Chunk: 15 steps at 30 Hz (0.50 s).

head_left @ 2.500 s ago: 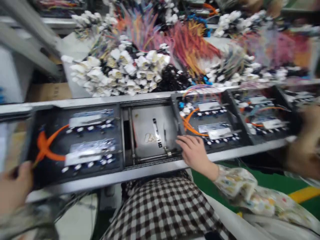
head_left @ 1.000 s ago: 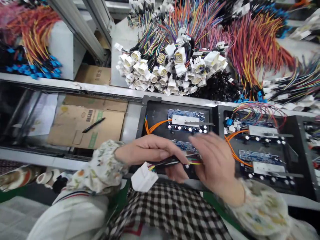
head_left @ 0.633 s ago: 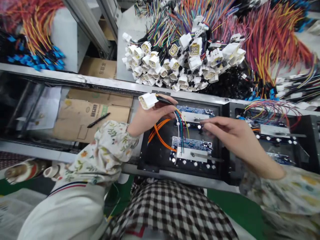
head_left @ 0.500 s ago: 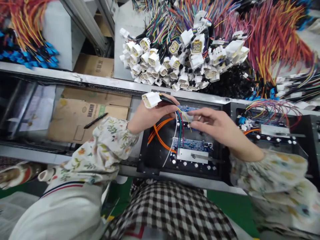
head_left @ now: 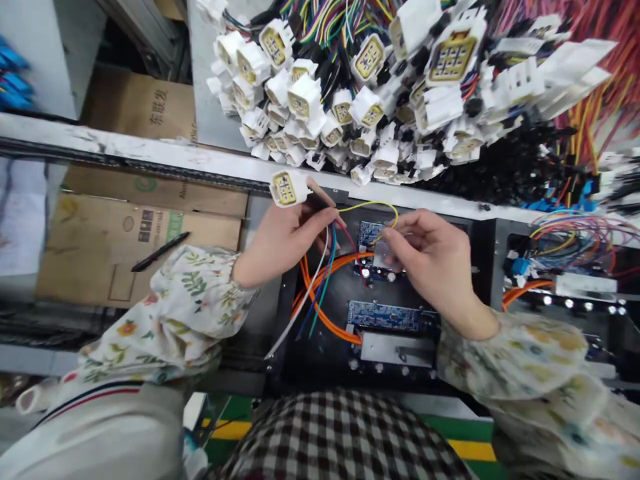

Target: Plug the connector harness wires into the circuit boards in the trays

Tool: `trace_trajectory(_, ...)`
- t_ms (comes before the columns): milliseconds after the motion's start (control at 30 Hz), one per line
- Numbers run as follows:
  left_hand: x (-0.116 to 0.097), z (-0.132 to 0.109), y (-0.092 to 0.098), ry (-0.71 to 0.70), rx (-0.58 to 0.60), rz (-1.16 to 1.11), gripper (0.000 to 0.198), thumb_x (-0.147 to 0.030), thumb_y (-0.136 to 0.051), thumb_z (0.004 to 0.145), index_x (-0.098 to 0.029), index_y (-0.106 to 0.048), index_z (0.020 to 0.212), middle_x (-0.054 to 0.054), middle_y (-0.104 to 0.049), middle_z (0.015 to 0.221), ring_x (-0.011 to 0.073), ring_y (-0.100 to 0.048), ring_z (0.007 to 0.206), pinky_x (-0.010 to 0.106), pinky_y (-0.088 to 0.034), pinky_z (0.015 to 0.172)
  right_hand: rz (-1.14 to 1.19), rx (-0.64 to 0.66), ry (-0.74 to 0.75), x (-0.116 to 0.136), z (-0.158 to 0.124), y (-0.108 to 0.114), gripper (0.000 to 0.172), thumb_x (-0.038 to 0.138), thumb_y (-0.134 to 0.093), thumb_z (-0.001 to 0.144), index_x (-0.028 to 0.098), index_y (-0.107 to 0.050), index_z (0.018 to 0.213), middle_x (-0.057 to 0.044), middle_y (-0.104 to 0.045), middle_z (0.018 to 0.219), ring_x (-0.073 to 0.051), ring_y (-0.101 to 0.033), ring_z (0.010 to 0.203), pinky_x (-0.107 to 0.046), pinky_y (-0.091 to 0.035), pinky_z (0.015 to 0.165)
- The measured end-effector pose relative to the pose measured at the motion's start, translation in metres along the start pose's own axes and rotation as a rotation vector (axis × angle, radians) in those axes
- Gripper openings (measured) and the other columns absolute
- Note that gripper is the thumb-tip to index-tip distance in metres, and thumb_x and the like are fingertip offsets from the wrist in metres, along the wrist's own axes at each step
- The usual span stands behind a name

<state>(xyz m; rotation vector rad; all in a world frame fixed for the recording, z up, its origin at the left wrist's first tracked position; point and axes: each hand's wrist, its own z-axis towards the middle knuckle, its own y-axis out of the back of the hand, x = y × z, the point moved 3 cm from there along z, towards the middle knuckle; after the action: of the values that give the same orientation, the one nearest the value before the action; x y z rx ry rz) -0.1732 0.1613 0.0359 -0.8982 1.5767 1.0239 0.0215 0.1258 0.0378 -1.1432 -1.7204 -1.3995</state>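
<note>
A wire harness with a white connector is gripped in my left hand, thumb pressed over the cable. White, blue, green and red wires hang loose below that hand. My right hand pinches the yellow wire near its end, and the wire arches between the two hands. Beneath them lies a black housing holding an upper circuit board and a lower circuit board. Orange cables run to the boards. The right fingertips partly cover the upper board.
Many white connectors with coloured wires are heaped on the shelf beyond a metal rail. A second housing with coloured wires stands at right. Cardboard with a black pen lies at left.
My right hand has closed on the yellow wire and drawn it into an arch, apart from the other wires. My left hand still holds the harness. The camera view has moved closer.
</note>
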Motion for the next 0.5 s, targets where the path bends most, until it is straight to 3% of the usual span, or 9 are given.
trace_trajectory(33,0.001,0.001,0.0,-0.009,-0.019,0.01,0.027,-0.034,-0.054,0.089,-0.015,-0.065,0.073,0.0,-0.066,0.065,0.009,-0.06,0.047,0.017,-0.048,0.046,-0.086,-0.097,0.069,-0.002,0.003,-0.002,0.018,0.034,-0.063,0.079,0.018,-0.057,0.079,0.002,-0.062,0.064,-0.007,-0.054,0.045,-0.021,-0.042,0.042)
trace_trajectory(100,0.003,0.001,-0.002,-0.021,-0.028,-0.013,0.027,-0.035,-0.054,0.089,-0.016,-0.066,0.072,0.0,-0.067,0.068,0.0101,-0.062,0.051,0.018,-0.05,0.05,-0.219,-0.162,0.144,-0.007,0.008,-0.007,0.014,0.031,-0.061,0.08,0.018,-0.059,0.078,0.001,-0.063,0.066,-0.008,-0.054,0.048,-0.022,-0.042,0.046)
trace_trajectory(200,0.003,0.0,-0.005,-0.011,-0.007,-0.116,0.027,-0.032,-0.054,0.089,-0.015,-0.064,0.071,0.002,-0.068,0.068,0.0127,-0.066,0.058,0.021,-0.054,0.055,-0.303,-0.123,0.165,-0.013,0.011,-0.011,0.011,0.028,-0.058,0.081,0.017,-0.06,0.078,0.0,-0.064,0.066,-0.009,-0.055,0.052,-0.024,-0.043,0.052)
trace_trajectory(300,0.001,-0.001,-0.007,0.022,-0.011,-0.209,0.023,-0.026,-0.054,0.089,-0.013,-0.062,0.072,0.002,-0.067,0.066,0.0114,-0.064,0.053,0.02,-0.055,0.051,-0.346,-0.11,0.2,-0.013,0.012,-0.012,0.008,0.023,-0.059,0.079,0.016,-0.062,0.078,0.0,-0.064,0.067,-0.01,-0.056,0.055,-0.025,-0.043,0.057)
trace_trajectory(500,0.002,-0.001,-0.012,0.009,-0.082,-0.202,0.016,-0.024,-0.054,0.089,-0.012,-0.059,0.08,0.002,-0.067,0.073,0.0091,-0.064,0.054,0.018,-0.056,0.052,-0.519,-0.077,0.258,-0.006,0.015,-0.014,0.006,0.022,-0.062,0.077,0.017,-0.063,0.074,0.001,-0.064,0.065,-0.008,-0.05,0.049,-0.025,-0.039,0.055)
